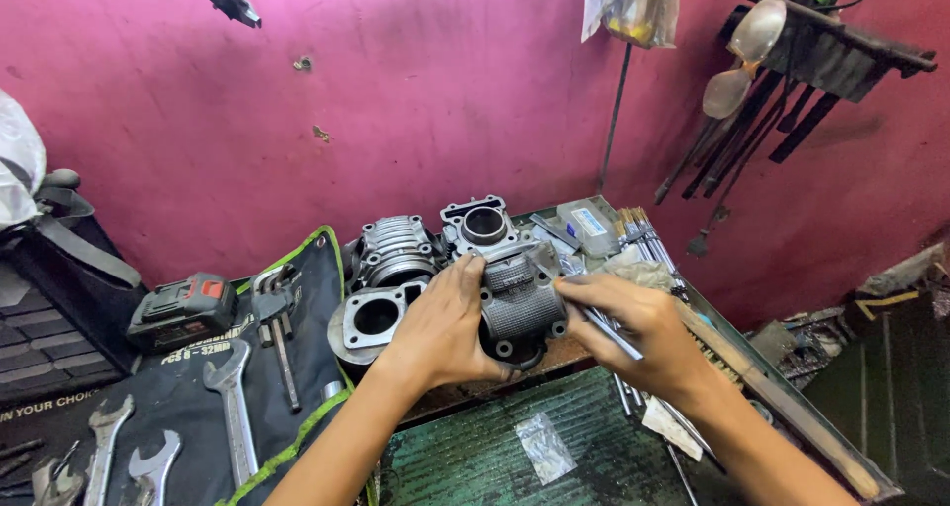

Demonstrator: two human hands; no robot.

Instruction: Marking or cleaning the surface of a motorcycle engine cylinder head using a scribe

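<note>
Left hand (442, 323) wrapped around a grey finned engine cylinder (520, 303), held just above the table (465, 447) at centre frame; right hand (643, 333) pinched around a thin metal rod (609, 330), tip touching the cylinder at its 3 o'clock side. At 9 o'clock from the cylinder, two more cylinder blocks (386, 278); at 8 o'clock, open-ended wrenches (233, 407) on a dark tool roll (188, 407); at 6 o'clock, a small clear plastic bag (543, 445).
</note>
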